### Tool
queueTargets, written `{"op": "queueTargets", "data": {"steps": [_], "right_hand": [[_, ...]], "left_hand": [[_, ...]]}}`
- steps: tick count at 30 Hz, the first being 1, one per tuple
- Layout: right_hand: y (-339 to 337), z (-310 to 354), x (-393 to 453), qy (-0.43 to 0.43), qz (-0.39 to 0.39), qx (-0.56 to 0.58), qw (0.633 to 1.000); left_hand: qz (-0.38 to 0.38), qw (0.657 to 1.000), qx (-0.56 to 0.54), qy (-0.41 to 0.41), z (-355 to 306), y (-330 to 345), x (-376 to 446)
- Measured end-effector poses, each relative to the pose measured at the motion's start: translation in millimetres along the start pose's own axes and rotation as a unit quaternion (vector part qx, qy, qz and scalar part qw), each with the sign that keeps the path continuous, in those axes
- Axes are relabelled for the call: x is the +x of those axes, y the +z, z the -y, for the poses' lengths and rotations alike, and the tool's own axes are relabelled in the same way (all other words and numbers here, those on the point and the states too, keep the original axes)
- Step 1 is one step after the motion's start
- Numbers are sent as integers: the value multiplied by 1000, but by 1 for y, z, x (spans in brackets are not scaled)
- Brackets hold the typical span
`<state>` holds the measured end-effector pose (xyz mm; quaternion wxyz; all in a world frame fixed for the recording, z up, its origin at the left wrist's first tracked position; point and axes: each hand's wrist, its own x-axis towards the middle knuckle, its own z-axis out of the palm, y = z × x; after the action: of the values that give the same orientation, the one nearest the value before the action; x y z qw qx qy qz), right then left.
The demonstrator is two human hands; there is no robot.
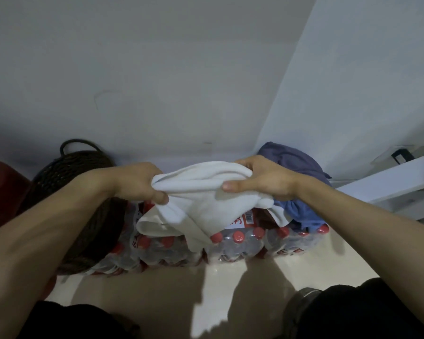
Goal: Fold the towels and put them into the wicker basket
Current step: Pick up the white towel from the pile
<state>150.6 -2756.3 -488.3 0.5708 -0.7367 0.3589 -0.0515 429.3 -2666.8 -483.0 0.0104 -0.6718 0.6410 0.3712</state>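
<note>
Both hands grip the same cloth: the left hand (142, 183) is closed around the left end of the white towel (203, 194), and the right hand (262, 181) pinches its right end between thumb and fingers. The towel is in the air between them, in the middle of the scene, and its long axis runs left to right from one fist to the other. The loose part hangs down on the near side, over the shrink-wrapped packs of red-capped bottles (230, 243) that stand on the floor.

The wicker basket (66, 172), dark and with a handle on the far side, stands to the left, just beside the left forearm and partly hidden by it. So the basket lies to the left of the towel, and the left hand is clearly the nearer one. I judge that the towel is still only bunched, not folded flat.

A blue towel (296, 165) lies crumpled on the packs at the right, behind the right hand.
</note>
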Motion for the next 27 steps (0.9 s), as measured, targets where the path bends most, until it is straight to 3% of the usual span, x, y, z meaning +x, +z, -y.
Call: {"op": "queueTargets", "data": {"steps": [2,5,10,13,16,20,23,27], "right_hand": [[-6,-5,0,63,72,-95,991],[-8,-15,7,114,122,-182,969],[-6,-25,25,87,88,-110,986],[-1,-32,38,95,77,4,992],[5,-35,49,124,120,87,981],[8,-31,48,123,184,55,973],[6,-30,34,126,217,-17,968],[2,-30,18,154,229,-80,958]], "left_hand": [[21,987,-161,-4,5,2,-5],[37,923,-382,-23,11,11,-7],[59,827,-557,-36,22,15,-8],[32,865,-499,-47,31,17,-5],[19,898,-433,-71,39,17,-1],[133,937,-316,-70,36,15,-6],[171,955,-232,-66,19,18,-7],[162,925,-343,-37,9,22,-8]]}}
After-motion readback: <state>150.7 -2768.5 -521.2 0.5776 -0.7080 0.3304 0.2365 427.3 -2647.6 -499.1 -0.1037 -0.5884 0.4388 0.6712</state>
